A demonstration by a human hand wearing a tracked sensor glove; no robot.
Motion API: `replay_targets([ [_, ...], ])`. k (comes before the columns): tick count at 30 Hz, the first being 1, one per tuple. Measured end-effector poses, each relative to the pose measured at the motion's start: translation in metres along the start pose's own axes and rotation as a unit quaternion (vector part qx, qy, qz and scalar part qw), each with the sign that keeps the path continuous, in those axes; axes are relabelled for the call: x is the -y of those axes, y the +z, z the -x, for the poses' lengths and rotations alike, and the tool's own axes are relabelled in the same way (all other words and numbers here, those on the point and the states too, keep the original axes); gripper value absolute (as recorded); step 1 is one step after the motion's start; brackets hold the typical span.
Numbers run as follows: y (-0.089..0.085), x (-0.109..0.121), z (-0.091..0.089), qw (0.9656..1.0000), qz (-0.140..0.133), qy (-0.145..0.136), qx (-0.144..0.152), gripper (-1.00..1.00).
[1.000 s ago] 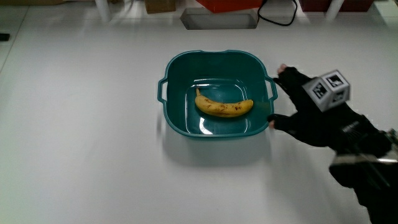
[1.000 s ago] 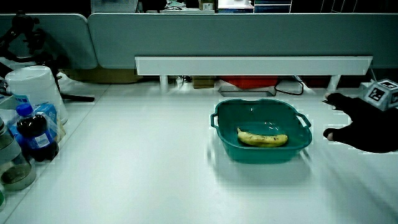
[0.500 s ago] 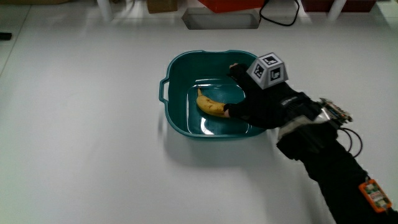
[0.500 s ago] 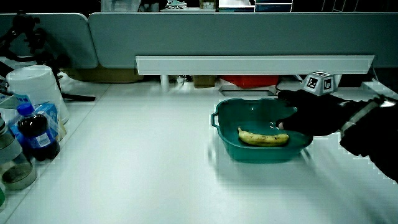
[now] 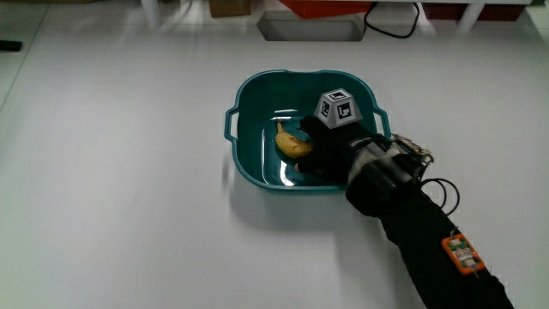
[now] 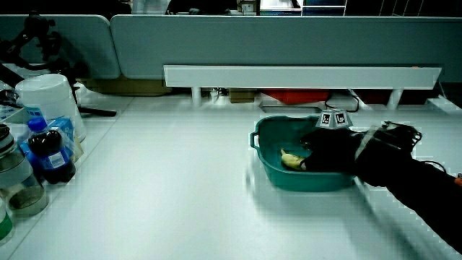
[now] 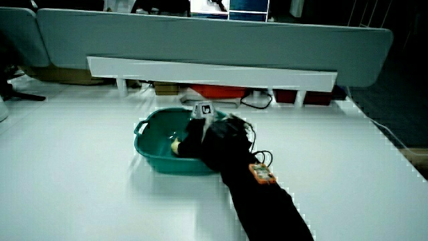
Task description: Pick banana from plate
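A yellow banana (image 5: 292,142) lies in a teal basin with two handles (image 5: 257,90) near the middle of the table. The gloved hand (image 5: 322,148) is down inside the basin on top of the banana, its fingers curled around the fruit's middle. Only one end of the banana sticks out from under the glove, as both side views show (image 6: 289,159) (image 7: 175,145). The patterned cube (image 5: 336,108) rides on the back of the hand. The forearm crosses the basin's rim (image 6: 263,141) on the person's side.
In a side view, bottles (image 6: 47,155) and a white container (image 6: 50,101) stand at the table's edge. A low white rail (image 6: 303,76) runs along the partition, with a red object (image 5: 326,7) and a black cable (image 5: 395,26) near it.
The hand has moved from beside the basin, over its rim, down onto the banana. Its fingers have closed around the fruit. The banana rests in the basin as before.
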Motion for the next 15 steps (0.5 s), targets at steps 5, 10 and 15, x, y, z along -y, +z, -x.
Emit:
replay_targets([
  [5,-0.002,0.0,0.002,0.9998,-0.01,0.003,0.02,0.43],
  [10,-0.003,0.001,-0.002,0.9995,-0.02,0.015,0.019,0.79],
  [15,-0.001,0.005,-0.007,0.9992,-0.033,0.02,0.005,1.0],
])
